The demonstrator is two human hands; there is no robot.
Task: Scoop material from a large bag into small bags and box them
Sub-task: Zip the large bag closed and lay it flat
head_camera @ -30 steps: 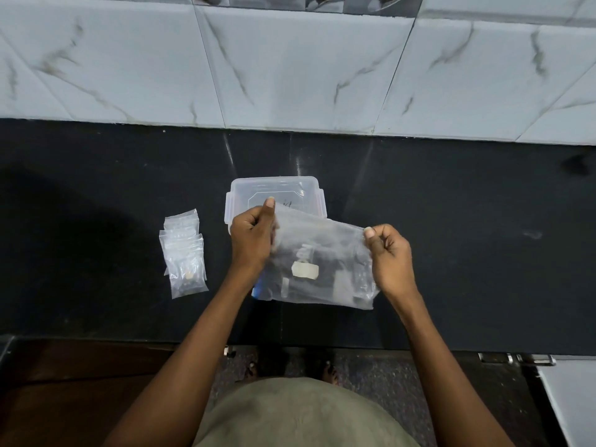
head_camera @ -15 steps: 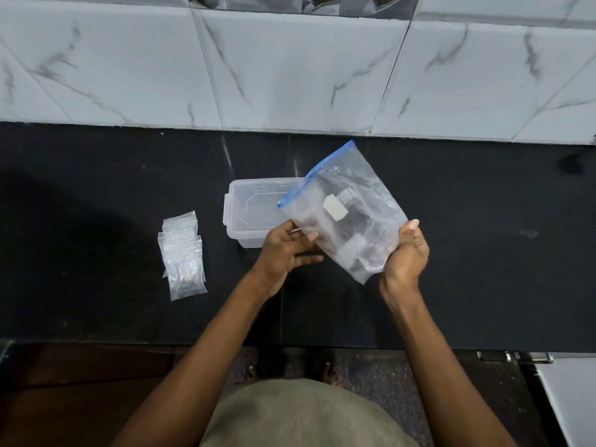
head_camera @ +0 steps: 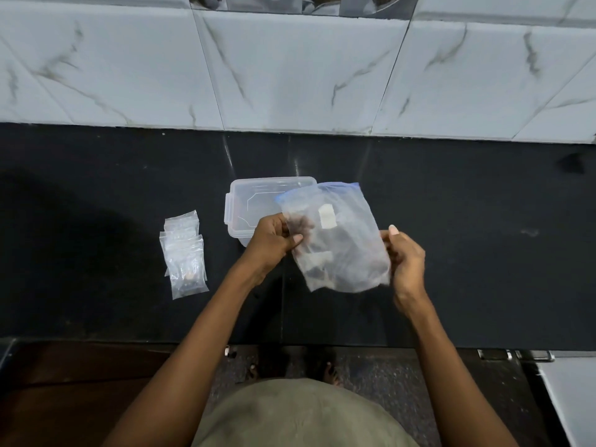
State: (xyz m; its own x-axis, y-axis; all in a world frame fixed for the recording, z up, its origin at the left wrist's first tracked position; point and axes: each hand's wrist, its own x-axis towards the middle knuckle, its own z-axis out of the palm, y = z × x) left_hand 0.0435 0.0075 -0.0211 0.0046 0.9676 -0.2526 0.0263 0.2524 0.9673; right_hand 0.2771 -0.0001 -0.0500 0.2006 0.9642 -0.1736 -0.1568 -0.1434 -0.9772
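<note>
I hold a large clear zip bag (head_camera: 338, 240) with a blue seal strip above the black counter (head_camera: 467, 253). Dark material and a white label show through its plastic. My left hand (head_camera: 274, 240) pinches the bag's left edge. At the bag's right edge my right hand (head_camera: 404, 256) grips it, thumb raised. Behind the bag sits a clear plastic box (head_camera: 254, 204) with its lid on, partly hidden by the bag. A pile of small clear bags (head_camera: 184, 253) lies on the counter to the left of my left hand.
A marble-tiled wall (head_camera: 290, 69) rises behind the counter. The counter's front edge runs just below my forearms, with a dark floor and my feet beneath. A white surface (head_camera: 571, 401) shows at the lower right corner.
The large bag has turned from lying wide between both hands to standing with its blue seal at the top, and has come down lower. My left hand has moved back onto its left edge.
</note>
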